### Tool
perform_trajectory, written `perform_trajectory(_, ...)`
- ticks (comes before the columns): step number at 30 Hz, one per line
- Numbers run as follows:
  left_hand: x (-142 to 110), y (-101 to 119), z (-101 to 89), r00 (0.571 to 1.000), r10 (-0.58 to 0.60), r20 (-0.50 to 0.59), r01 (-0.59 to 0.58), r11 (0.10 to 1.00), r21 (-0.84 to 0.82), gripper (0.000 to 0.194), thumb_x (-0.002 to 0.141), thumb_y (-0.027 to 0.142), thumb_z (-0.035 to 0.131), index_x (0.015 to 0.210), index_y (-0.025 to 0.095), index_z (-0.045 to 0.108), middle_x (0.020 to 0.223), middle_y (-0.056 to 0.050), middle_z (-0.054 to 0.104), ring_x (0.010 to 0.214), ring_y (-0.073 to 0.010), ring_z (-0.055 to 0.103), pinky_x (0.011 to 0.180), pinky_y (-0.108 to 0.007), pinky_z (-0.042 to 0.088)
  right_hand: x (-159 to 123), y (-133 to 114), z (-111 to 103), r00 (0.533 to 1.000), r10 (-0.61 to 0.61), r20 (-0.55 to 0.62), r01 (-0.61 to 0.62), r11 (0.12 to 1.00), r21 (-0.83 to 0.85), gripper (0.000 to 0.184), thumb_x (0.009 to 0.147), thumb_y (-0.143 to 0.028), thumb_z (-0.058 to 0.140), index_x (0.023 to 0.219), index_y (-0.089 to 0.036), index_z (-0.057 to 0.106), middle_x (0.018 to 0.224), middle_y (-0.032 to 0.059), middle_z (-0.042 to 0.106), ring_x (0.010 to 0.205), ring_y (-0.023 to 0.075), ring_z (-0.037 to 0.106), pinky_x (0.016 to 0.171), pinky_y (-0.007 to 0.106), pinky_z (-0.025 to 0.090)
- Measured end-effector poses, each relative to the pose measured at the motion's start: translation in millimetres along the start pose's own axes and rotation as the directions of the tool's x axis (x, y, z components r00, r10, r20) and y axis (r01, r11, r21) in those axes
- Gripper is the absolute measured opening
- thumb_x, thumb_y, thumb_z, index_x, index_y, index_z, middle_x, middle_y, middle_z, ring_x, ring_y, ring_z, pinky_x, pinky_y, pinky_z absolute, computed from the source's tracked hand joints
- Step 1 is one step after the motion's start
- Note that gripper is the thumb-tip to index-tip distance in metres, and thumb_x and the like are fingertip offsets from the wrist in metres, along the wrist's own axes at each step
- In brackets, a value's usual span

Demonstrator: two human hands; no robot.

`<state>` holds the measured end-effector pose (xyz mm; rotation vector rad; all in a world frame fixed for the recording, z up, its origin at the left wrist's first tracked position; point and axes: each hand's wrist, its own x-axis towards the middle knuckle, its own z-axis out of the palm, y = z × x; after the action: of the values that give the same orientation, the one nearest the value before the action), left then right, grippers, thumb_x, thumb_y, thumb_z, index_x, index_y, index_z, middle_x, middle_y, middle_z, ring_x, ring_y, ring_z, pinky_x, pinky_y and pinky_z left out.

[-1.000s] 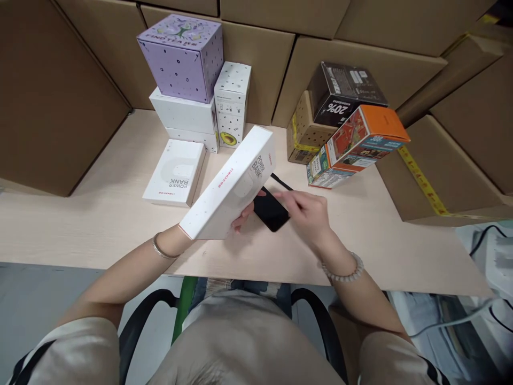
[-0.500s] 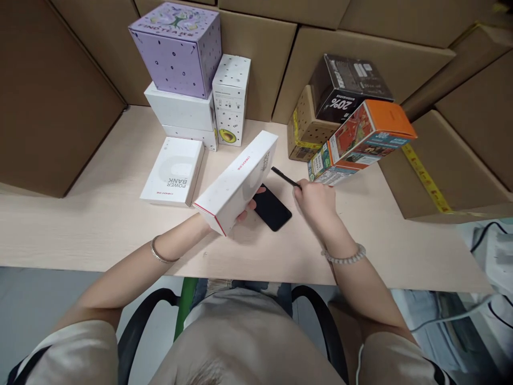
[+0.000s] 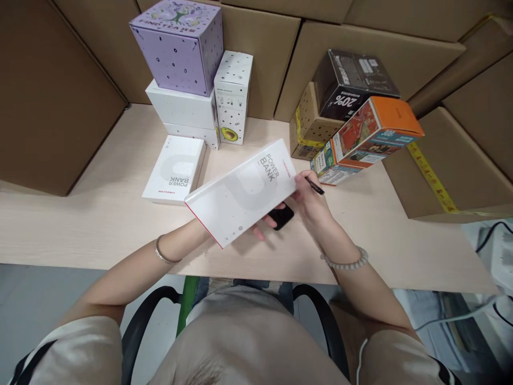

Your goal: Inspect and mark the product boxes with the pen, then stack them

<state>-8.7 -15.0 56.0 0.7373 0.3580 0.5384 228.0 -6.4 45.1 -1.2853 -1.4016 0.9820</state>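
A white power bank box [image 3: 244, 192] is tilted over the table, its printed broad face up. My left hand [image 3: 262, 227] supports it from beneath. Only fingertips show past its lower edge; the palm is hidden. At the box's right end, my right hand [image 3: 310, 200] touches the corner with its fingers. A slim black pen [image 3: 315, 185] sticks out of that hand. Under the box lies a black phone [image 3: 282, 216], partly covered. A second white power bank box [image 3: 174, 168] lies flat to the left.
Behind on the left, a purple box [image 3: 176, 59] sits on a white box [image 3: 182, 109] beside a tall avocado-print box [image 3: 233, 99]. On the right, a black box [image 3: 352, 85] rests on a brown carton [image 3: 310, 125], with an orange box [image 3: 372, 139] in front. Large cardboard cartons [image 3: 452, 166] surround the table.
The held box has turned so its printed face points up, covering more of the phone. My right hand has come to its right end, and the pen now points right.
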Motion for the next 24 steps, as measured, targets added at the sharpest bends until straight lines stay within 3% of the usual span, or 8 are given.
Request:
perform_trajectory(2, -1, 2, 7.2, 0.999, -0.036, -0.034, 0.037, 0.998, 0.044, 0.066, 0.089, 0.068, 0.07, 0.136, 0.021, 0.073, 0.139, -0.021, 0.076, 0.106, -0.0424, 0.082, 0.076, -0.053, 0.068, 2, -1, -3, 0.994, 0.113, 0.014, -0.113, 0.978, 0.177, 0.066, 0.076, -0.083, 0.079, 0.087, -0.03, 0.041, 0.082, -0.0028, 0.064, 0.077, 0.0204, 0.069, 0.068, 0.036, 0.062)
perform_trajectory(4, -2, 6, 6.0, 0.996, -0.053, -0.074, 0.059, 0.996, 0.069, 0.066, 0.092, 0.072, 0.066, 0.132, 0.02, 0.074, 0.132, -0.019, 0.08, 0.118, -0.0453, 0.079, 0.089, -0.059, 0.067, 5, -4, -11, 0.983, 0.182, 0.031, -0.184, 0.943, 0.277, 0.069, 0.067, -0.075, 0.09, 0.084, -0.03, 0.041, 0.081, -0.0024, 0.064, 0.076, 0.0203, 0.066, 0.065, 0.035, 0.059)
perform_trajectory(6, -3, 12, 0.3, 0.993, -0.037, -0.112, 0.048, 0.994, 0.096, 0.071, 0.093, 0.076, 0.063, 0.132, 0.018, 0.074, 0.13, -0.019, 0.081, 0.127, -0.0456, 0.075, 0.099, -0.059, 0.064, 6, -7, -20, 0.984, 0.179, 0.02, -0.177, 0.948, 0.265, 0.068, 0.065, -0.072, 0.092, 0.081, -0.029, 0.042, 0.076, -0.0034, 0.059, 0.07, 0.0182, 0.061, 0.062, 0.033, 0.054)
perform_trajectory(8, -4, 17, -3.7, 0.989, -0.002, -0.146, 0.033, 0.978, 0.206, 0.071, 0.09, 0.074, 0.07, 0.131, 0.017, 0.073, 0.13, -0.018, 0.081, 0.127, -0.0424, 0.075, 0.101, -0.053, 0.063, 6, -10, -26, 0.987, 0.157, -0.016, -0.15, 0.966, 0.212, 0.066, 0.065, -0.069, 0.094, 0.079, -0.029, 0.043, 0.072, -0.0053, 0.052, 0.066, 0.0154, 0.054, 0.058, 0.031, 0.048)
perform_trajectory(11, -4, 18, -0.3, 0.984, 0.014, -0.18, 0.066, 0.902, 0.426, 0.063, 0.082, 0.055, 0.09, 0.13, 0.017, 0.073, 0.134, -0.017, 0.08, 0.122, -0.0355, 0.076, 0.1, -0.045, 0.062, 3, -10, -21, 0.983, 0.148, -0.108, -0.128, 0.976, 0.174, 0.071, 0.06, -0.066, 0.098, 0.081, -0.029, 0.041, 0.073, -0.0074, 0.049, 0.065, 0.0137, 0.051, 0.057, 0.029, 0.044)
perform_trajectory(13, -3, 14, 5.4, 0.973, 0.045, -0.229, 0.069, 0.882, 0.466, 0.061, 0.08, 0.047, 0.094, 0.129, 0.017, 0.073, 0.135, -0.016, 0.079, 0.117, -0.0328, 0.077, 0.098, -0.044, 0.062, -1, -9, -12, 0.978, 0.169, -0.125, -0.141, 0.968, 0.207, 0.077, 0.058, -0.069, 0.098, 0.084, -0.03, 0.039, 0.075, -0.0081, 0.051, 0.066, 0.0141, 0.054, 0.057, 0.028, 0.047)
perform_trajectory(18, -1, 7, 11.5, 0.919, 0.194, -0.344, -0.026, 0.899, 0.438, 0.058, 0.081, 0.048, 0.094, 0.124, 0.016, 0.073, 0.129, -0.015, 0.082, 0.104, -0.0289, 0.079, 0.089, -0.041, 0.061, -13, -7, 7, 0.988, 0.152, 0.03, -0.155, 0.963, 0.222, 0.076, 0.061, -0.07, 0.098, 0.09, -0.031, 0.039, 0.089, -0.0032, 0.066, 0.083, 0.0205, 0.068, 0.073, 0.039, 0.062)
perform_trajectory(24, -2, 6, 14.8, 0.896, 0.263, -0.357, -0.059, 0.869, 0.492, 0.058, 0.08, 0.046, 0.094, 0.124, 0.018, 0.07, 0.133, -0.015, 0.08, 0.111, -0.0314, 0.078, 0.093, -0.045, 0.061, -22, -19, 4, 0.997, 0.067, -0.029, -0.059, 0.975, 0.215, 0.073, 0.067, -0.064, 0.099, 0.089, -0.03, 0.038, 0.085, -0.0063, 0.06, 0.081, 0.0173, 0.064, 0.073, 0.033, 0.057)
